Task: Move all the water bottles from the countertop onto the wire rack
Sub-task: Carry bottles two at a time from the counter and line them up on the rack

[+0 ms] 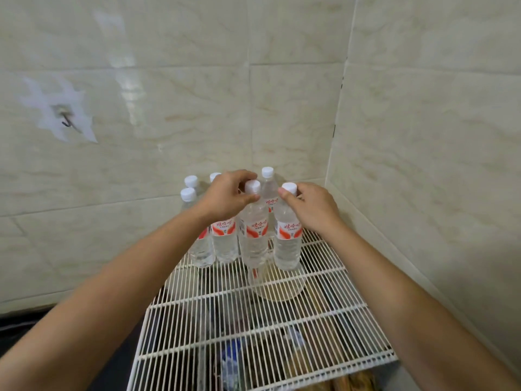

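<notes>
Close behind held bottles [253, 244], more bottles [225, 246]

Clear plastic on white coated wire

Bottles [253, 235] are clear glossy plastic with white caps; wire rack [324, 314] looks smooth, white-coated metal; wall tiles [180, 108] are glossy, marbled.

One camera sits on the person's head and looks forward and down into the corner where the back wall [169, 80] meets the side wall [423, 114]. The wire rack [253, 320] runs from the bottom edge of the picture up towards that corner, its near edge almost under the lens. The forearms [127, 277] come in from the two bottom corners. The left hand [228, 196] and right hand [313, 207] sit at arm's reach in mid-picture, on the bottles [253, 235] at the rack's far edge. The wide lens bows the walls' straight lines.
</notes>
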Action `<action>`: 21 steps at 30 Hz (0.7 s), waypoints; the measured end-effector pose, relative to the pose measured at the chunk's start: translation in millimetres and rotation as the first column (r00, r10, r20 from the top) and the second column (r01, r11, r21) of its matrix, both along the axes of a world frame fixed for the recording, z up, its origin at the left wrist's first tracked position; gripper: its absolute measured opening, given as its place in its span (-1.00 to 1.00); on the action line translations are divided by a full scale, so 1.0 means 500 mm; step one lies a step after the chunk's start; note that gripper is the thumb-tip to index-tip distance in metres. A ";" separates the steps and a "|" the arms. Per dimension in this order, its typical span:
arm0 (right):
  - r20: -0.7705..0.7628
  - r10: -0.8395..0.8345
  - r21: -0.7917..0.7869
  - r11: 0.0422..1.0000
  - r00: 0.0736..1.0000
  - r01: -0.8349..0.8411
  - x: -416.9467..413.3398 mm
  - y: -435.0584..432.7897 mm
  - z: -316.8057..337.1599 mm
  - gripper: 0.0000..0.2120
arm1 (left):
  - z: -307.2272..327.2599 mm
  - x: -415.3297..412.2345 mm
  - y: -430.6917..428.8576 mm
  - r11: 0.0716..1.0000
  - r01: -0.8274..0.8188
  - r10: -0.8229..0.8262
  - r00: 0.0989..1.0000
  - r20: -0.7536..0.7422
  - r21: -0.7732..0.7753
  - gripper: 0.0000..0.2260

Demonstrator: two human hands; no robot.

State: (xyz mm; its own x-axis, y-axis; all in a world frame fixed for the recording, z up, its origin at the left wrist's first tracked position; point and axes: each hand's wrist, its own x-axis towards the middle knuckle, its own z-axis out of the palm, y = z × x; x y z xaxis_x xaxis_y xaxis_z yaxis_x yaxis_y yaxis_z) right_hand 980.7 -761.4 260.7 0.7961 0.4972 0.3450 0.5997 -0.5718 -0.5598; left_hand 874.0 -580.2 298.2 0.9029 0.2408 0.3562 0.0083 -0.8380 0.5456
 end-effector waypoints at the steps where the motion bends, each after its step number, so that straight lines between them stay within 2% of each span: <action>1: -0.010 0.004 -0.016 1.000 1.000 -0.004 0.010 0.015 -0.001 -0.58 | 0.006 0.011 0.007 1.000 0.001 0.000 1.000 -0.027 0.029 -0.57; 4: -0.045 0.004 0.016 1.000 0.999 -0.003 0.035 0.057 -0.014 -0.59 | 0.006 0.035 0.027 0.995 -0.009 0.017 0.997 -0.080 0.100 -0.63; 10: -0.049 -0.042 0.063 0.997 0.998 0.046 0.062 0.111 -0.013 -0.64 | -0.008 0.064 0.064 0.995 -0.042 0.052 0.993 -0.110 0.094 -0.67; 15: -0.057 -0.052 0.065 0.996 0.997 0.055 0.069 0.135 -0.038 -0.72 | -0.030 0.070 0.078 0.984 -0.025 0.058 0.982 -0.179 0.177 -0.68; 21: -0.100 -0.039 0.015 0.999 0.994 0.040 0.067 0.120 -0.034 -0.62 | -0.025 0.066 0.079 0.982 -0.004 0.051 0.969 -0.243 0.187 -0.60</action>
